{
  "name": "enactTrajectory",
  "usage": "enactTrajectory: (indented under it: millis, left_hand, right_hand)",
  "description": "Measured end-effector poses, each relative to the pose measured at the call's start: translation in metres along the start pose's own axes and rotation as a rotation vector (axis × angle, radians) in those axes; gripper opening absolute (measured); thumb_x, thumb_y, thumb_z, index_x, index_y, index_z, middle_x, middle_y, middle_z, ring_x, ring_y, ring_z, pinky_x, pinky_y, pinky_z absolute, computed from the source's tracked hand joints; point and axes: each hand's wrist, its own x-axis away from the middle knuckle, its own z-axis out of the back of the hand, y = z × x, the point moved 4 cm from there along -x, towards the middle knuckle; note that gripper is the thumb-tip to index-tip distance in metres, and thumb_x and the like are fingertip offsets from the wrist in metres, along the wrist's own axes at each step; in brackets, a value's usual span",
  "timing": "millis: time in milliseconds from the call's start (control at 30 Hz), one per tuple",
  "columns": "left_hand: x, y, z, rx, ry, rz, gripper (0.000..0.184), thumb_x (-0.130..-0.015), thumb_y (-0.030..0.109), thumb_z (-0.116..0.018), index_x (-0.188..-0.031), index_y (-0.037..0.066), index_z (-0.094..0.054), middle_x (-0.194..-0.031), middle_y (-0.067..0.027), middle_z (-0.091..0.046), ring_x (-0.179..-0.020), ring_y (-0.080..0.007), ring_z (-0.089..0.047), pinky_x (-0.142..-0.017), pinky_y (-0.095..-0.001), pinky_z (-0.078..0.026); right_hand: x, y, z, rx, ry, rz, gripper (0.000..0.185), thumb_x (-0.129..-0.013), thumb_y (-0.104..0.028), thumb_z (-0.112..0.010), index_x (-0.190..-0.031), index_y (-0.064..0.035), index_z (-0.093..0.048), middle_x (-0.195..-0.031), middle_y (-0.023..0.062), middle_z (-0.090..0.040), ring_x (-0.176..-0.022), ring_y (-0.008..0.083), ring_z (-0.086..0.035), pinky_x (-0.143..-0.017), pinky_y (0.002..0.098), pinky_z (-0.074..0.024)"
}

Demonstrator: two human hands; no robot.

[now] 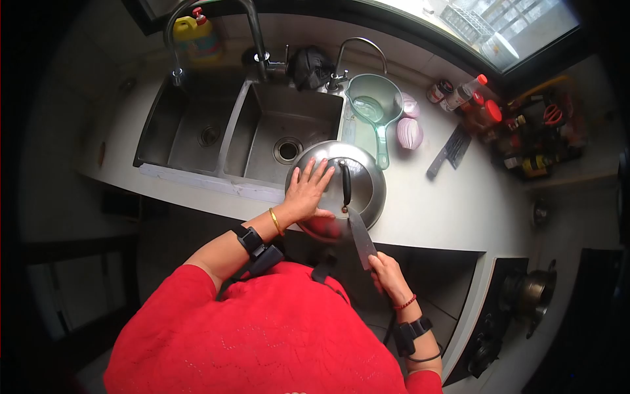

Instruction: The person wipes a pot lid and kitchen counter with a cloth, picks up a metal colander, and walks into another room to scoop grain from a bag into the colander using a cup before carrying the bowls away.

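Observation:
My left hand (308,192) lies with fingers spread on the left part of a round metal lid (367,177), which rests at the counter's front edge, right of the sink. The lid has a black handle (346,180). In my right hand (388,274) is the handle end of a knife (361,240); its blade slants up and left, with the tip over the lid near the lower end of the black handle. What lies under the lid is hidden.
Behind the lid are a green ladle (374,98) and cut onions (409,133). A cleaver (450,151) lies to the right, near bottles (491,111). The double sink (262,128) is left, with faucets behind. A pot (535,292) stands on the stove at right.

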Motion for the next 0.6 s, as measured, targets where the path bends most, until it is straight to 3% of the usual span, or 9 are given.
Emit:
enactTrajectory:
  millis: [167,500,600]
  left_hand:
    - [-0.002,-0.001,0.002,-0.002,-0.012,0.002,0.107,-0.051,0.056,-0.069,-0.133,0.009,-0.019,-0.138,-0.0127,-0.014,-0.128,-0.0348,-0.009,-0.097,-0.0532,-0.020]
    - [-0.002,-0.003,0.002,0.016,-0.002,0.007,0.106,-0.051,0.056,-0.069,-0.133,0.010,-0.019,-0.139,-0.0123,-0.014,-0.128,-0.0348,-0.009,-0.096,-0.0546,-0.020]
    - [0.001,0.001,0.001,0.021,-0.001,0.004,0.107,-0.051,0.056,-0.069,-0.133,0.010,-0.019,-0.139,-0.0124,-0.013,-0.128,-0.0347,-0.009,-0.096,-0.0539,-0.020]
  right_hand:
    - [0.003,0.005,0.007,0.018,0.009,-0.087,0.027,-0.085,-0.025,-0.044,-0.069,-0.0026,-0.047,-0.051,0.0019,-0.041,-0.039,0.0108,-0.040,-0.035,0.0260,-0.0329]
    - [-0.001,0.000,0.015,-0.006,-0.050,-0.123,0.026,-0.084,-0.025,-0.043,-0.070,-0.0035,-0.047,-0.052,0.0011,-0.041,-0.038,0.0099,-0.038,-0.034,0.0255,-0.0317]
    - [-0.011,-0.012,0.012,-0.022,-0.065,-0.026,0.026,-0.083,-0.025,-0.043,-0.069,-0.0037,-0.048,-0.052,0.0013,-0.042,-0.037,0.0101,-0.038,-0.033,0.0257,-0.0315]
